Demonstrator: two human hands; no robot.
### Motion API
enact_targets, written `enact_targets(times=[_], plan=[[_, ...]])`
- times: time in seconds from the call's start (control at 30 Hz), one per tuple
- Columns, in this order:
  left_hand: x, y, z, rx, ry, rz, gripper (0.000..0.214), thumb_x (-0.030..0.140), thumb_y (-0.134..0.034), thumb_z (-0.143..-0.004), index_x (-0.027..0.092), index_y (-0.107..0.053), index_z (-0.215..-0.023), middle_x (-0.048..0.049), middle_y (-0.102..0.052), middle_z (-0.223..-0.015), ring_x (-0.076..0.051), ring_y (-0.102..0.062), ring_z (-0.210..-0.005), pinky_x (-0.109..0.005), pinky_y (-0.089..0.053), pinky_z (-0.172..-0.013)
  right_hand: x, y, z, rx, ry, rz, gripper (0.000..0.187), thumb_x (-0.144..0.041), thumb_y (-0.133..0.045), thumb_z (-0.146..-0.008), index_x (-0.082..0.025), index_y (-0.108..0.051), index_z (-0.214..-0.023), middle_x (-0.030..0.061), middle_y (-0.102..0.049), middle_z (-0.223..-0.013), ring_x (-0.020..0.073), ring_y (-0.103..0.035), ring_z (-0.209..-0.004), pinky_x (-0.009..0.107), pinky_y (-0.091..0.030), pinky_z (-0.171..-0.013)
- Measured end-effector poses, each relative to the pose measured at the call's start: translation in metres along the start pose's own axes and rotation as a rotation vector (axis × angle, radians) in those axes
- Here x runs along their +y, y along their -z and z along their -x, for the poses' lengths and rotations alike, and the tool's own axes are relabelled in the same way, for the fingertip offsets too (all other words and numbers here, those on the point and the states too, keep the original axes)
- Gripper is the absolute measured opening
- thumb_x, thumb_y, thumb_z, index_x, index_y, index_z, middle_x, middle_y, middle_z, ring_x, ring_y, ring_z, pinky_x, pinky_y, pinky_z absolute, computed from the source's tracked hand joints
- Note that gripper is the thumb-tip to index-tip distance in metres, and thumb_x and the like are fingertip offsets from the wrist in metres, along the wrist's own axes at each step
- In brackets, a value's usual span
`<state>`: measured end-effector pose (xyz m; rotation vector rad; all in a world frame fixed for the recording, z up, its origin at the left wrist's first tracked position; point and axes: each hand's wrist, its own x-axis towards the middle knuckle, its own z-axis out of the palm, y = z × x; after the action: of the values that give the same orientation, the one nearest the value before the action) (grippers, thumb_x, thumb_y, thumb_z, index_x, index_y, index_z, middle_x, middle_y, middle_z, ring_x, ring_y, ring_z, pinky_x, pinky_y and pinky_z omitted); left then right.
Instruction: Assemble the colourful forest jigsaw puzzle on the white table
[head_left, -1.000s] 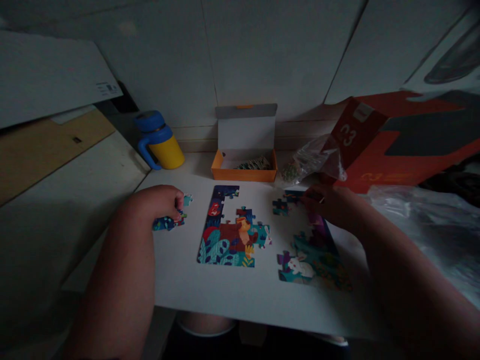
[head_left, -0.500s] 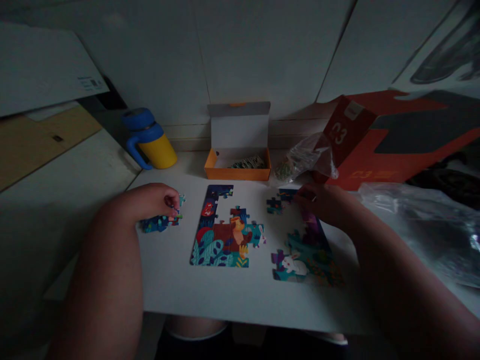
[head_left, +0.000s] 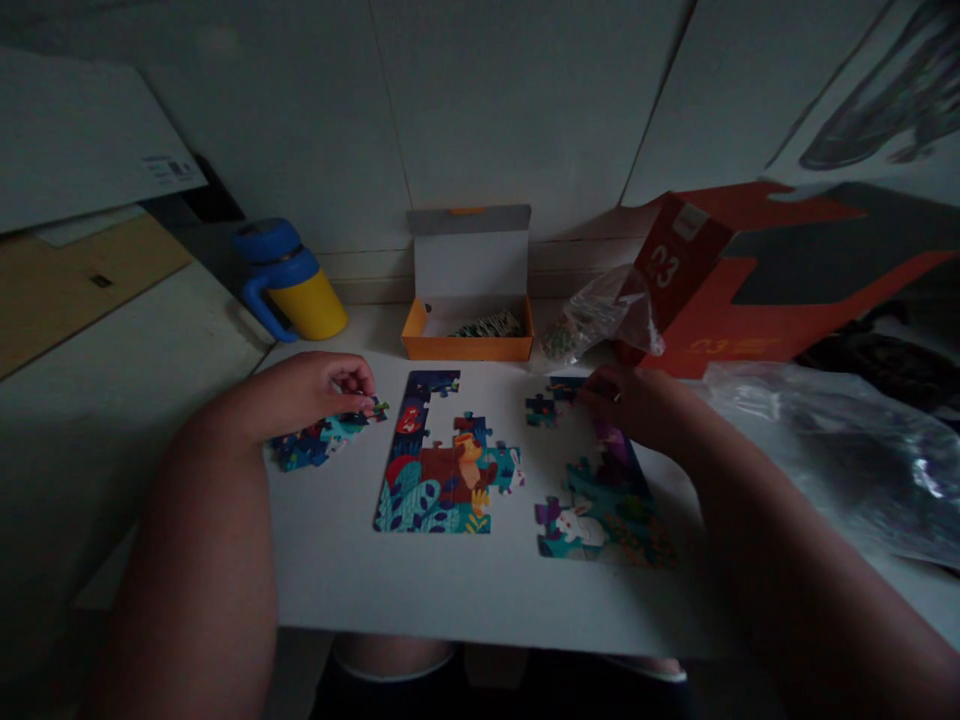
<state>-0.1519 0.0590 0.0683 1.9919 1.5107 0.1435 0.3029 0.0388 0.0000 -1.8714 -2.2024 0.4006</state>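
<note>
My left hand (head_left: pixel 346 385) pinches a small jigsaw puzzle piece (head_left: pixel 379 409) just above a pile of loose pieces (head_left: pixel 311 445) on the left. In the middle lies a joined puzzle section (head_left: pixel 442 490) with a bear-like animal, leaves and a red patch. To its right is another section (head_left: pixel 592 530) showing a white rabbit, with a gap between the two. My right hand (head_left: pixel 626 400) is at this section's top edge, its curled fingers closed on a dark puzzle piece (head_left: pixel 566 386) there. The fingers partly hide that piece. A dark piece (head_left: pixel 541 409) joins it on the left.
Behind the puzzle stands an open orange box (head_left: pixel 469 347) with pieces inside. A clear plastic bag (head_left: pixel 592 315) is beside it. At the back left is a blue-and-yellow mug (head_left: pixel 300 290); at the right, a large orange box (head_left: pixel 720 290) and more clear plastic (head_left: pixel 840 450).
My left hand has lifted slightly and shifted right from the pile with a puzzle piece in its fingers. My right hand stays at the right section's top edge. The view has shifted a little.
</note>
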Motion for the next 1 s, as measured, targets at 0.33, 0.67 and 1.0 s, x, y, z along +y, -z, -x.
enact_targets(times=[0.33, 0.67, 1.0], plan=[[0.066, -0.094, -0.048, 0.105, -0.287, 0.263, 0.02, 0.025, -0.06, -0.1, 0.022, -0.072, -0.116, -0.0036, -0.079, -0.107, -0.015, -0.072, -0.079, -0.031, -0.058, -0.076, -0.025, -0.005, 0.003, -0.036, 0.253, -0.04, 0.036, -0.043, -0.072, -0.093, -0.021, -0.076, -0.121, 0.0118, -0.076, -0.115, 0.0257, -0.073, -0.096, 0.034, -0.055, -0.084], [0.077, -0.14, -0.072, 0.362, -0.694, -0.026, 0.031, 0.014, -0.071, -0.098, 0.02, -0.069, -0.129, -0.0131, -0.066, -0.142, -0.023, -0.061, -0.133, -0.044, -0.049, -0.116, -0.031, -0.016, -0.001, -0.059, 0.314, -0.01, 0.033, -0.038, -0.071, -0.093, -0.023, -0.076, -0.123, 0.0127, -0.073, -0.119, 0.0283, -0.072, -0.105, 0.037, -0.056, -0.094], [0.073, -0.142, -0.072, 0.302, -0.679, -0.129, 0.015, 0.026, -0.078, -0.095, 0.022, -0.078, -0.111, -0.0087, -0.076, -0.12, -0.024, -0.069, -0.113, -0.042, -0.053, -0.104, -0.029, -0.02, -0.001, -0.073, 0.238, -0.06, 0.036, -0.044, -0.072, -0.092, -0.023, -0.072, -0.121, 0.0116, -0.073, -0.119, 0.0273, -0.072, -0.1, 0.038, -0.054, -0.09]])
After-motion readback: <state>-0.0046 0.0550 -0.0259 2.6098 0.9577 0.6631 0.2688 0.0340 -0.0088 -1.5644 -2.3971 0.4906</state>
